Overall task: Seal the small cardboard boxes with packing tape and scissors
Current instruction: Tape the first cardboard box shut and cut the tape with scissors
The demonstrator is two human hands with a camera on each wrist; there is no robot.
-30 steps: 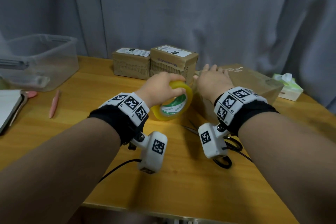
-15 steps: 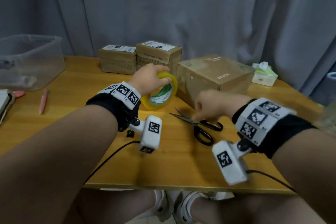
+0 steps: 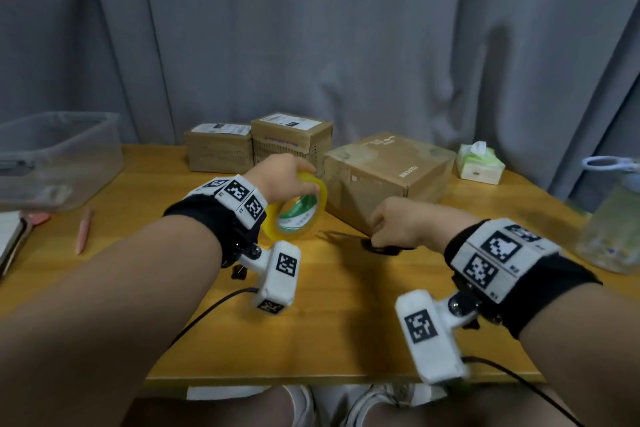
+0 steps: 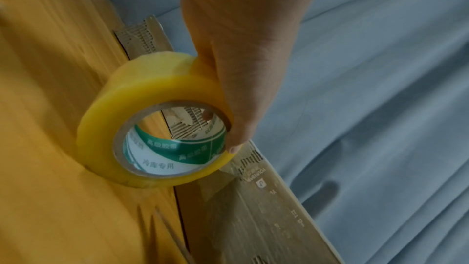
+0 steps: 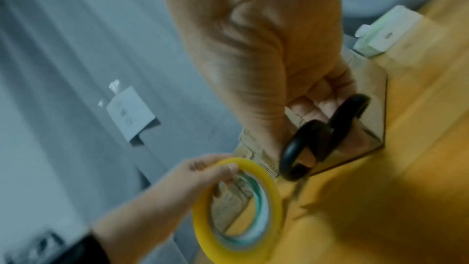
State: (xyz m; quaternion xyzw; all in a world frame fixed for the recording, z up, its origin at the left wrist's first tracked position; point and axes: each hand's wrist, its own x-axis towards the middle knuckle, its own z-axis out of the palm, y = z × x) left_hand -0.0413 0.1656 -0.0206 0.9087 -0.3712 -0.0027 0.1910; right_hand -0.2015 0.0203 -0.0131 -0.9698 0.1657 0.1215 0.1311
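Note:
My left hand (image 3: 304,182) grips a yellow roll of packing tape (image 3: 294,215) standing on edge on the wooden table, thumb and fingers pinching its top rim (image 4: 228,119). My right hand (image 3: 381,229) curls round the black handles of the scissors (image 3: 386,248), which lie low on the table; the handles (image 5: 319,138) sit between its fingers. Just behind both hands stands a larger cardboard box (image 3: 388,170). Two small cardboard boxes (image 3: 220,151) (image 3: 291,139) with white labels stand side by side at the back.
A clear plastic bin (image 3: 59,156), a pink pen (image 3: 84,229) and a notebook (image 3: 10,236) lie at the left. A tissue box (image 3: 479,165) and a water bottle (image 3: 613,222) stand at the right. The table's front edge (image 3: 311,378) is near my forearms.
My right hand left the top of the larger box, came down to the scissors and took hold of their handles. The left hand kept its grip on the tape roll.

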